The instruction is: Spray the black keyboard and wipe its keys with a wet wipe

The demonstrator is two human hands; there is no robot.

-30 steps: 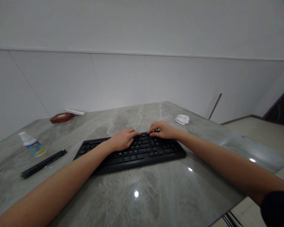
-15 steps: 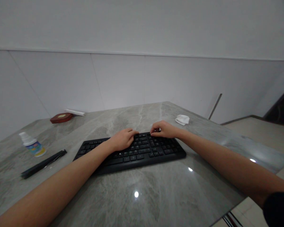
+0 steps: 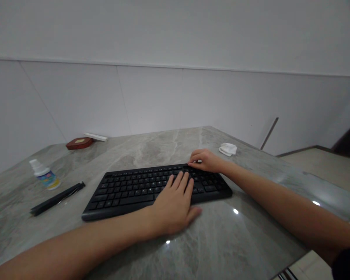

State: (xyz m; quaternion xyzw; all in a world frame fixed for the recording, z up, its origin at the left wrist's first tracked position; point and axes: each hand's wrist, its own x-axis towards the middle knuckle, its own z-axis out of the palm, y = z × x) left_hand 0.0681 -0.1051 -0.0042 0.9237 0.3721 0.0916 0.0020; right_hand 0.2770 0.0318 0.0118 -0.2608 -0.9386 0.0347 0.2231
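My left hand [image 3: 175, 204] flat, fingers spread on near edge of keyboard [image 3: 128, 190]; its long axis runs left-right. My right hand [image 3: 205, 160] curled, fingertips on far-right keys.

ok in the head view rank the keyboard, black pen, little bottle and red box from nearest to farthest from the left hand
1. keyboard, under the left hand fingers
2. black pen, off the keyboard's left end
3. little bottle, just beyond the pen
4. red box, far back by the wall
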